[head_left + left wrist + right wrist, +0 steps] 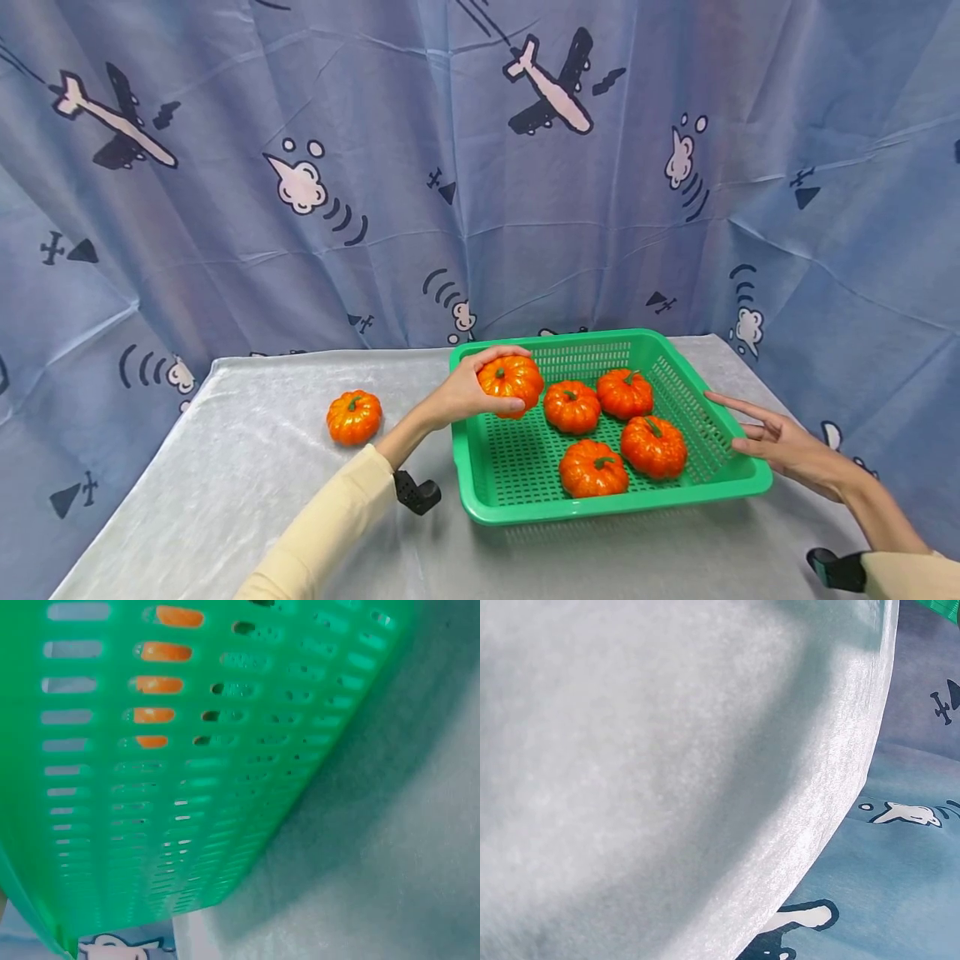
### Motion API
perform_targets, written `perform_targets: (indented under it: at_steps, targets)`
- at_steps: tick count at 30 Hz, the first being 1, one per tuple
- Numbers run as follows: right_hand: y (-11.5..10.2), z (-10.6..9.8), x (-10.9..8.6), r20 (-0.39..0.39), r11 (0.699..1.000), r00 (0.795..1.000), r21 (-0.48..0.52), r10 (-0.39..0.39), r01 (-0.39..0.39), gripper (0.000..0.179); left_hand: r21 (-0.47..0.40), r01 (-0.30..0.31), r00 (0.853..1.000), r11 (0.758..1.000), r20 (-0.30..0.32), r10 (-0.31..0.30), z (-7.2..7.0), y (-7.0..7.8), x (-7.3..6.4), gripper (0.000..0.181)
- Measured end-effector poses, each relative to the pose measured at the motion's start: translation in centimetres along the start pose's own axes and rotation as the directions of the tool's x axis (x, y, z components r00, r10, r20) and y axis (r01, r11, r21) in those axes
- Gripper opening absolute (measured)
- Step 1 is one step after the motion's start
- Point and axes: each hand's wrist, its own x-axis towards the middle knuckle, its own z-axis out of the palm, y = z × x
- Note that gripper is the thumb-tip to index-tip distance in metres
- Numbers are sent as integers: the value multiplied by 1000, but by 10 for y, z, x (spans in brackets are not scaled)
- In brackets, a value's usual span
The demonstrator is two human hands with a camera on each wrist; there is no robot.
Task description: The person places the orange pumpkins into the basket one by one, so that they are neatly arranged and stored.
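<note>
My left hand (pixel 467 390) grips a small orange pumpkin (pixel 512 380) between thumb and fingers, over the left side of a green plastic basket (pixel 525 510). Several more pumpkins lie inside, among them a speckled pumpkin (pixel 654 447) and a front pumpkin (pixel 593 468). At the basket's right rim my right hand (pixel 787 442) has its fingers extended, with fingertips touching the edge. Close up in the left wrist view is the slotted basket wall (pixel 157 772), with bits of orange showing through. Neither wrist view shows a hand's fingers.
A single pumpkin (pixel 354 417) sits on the pale cloth-covered table (pixel 247 467), left of the basket. Behind the table hangs a blue curtain (pixel 390 167) printed with aeroplanes. The table's right edge (pixel 855 795) curves past in the right wrist view.
</note>
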Motion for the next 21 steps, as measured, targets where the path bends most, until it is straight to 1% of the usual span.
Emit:
perform_targets:
  at_steps: [1, 3, 6, 8, 11, 13, 19, 21]
  targets:
    - [0, 0, 0, -5, 1000, 1000, -6, 4, -4, 57, -1, 1, 1000, 1000, -2, -1, 0, 0, 0, 59]
    - [-1, 0, 0, -13, 1000, 1000, -18, 10, -10, 57, -5, -10, 1000, 1000, -3, 10, 0, 4, 0, 59]
    - [-1, 0, 0, -17, 1000, 1000, -26, 16, -16, 57, -14, -5, 1000, 1000, -3, 5, 0, 12, -1, 60]
    - [-1, 0, 0, -18, 999, 1000, -27, 18, -19, 57, 0, 5, 1000, 1000, -5, -5, 0, 18, -2, 60]
    - [0, -1, 0, -16, 999, 1000, -25, 20, -21, 57, 33, 28, 1000, 999, -8, -28, 0, 19, 2, 60]
    - [0, -1, 0, -11, 1000, 1000, -14, 20, -20, 57, 55, 33, 999, 998, -11, -32, 0, 15, 5, 59]
    - [-1, 1, 0, -5, 1000, 1000, 8, 14, -14, 57, 101, 51, 999, 994, -3, -51, 0, -10, 20, 54]
    - [-2, 2, 0, -8, 1000, 1000, 2, 9, -9, 57, 114, 55, 998, 992, 9, -57, 1, -13, 23, 52]
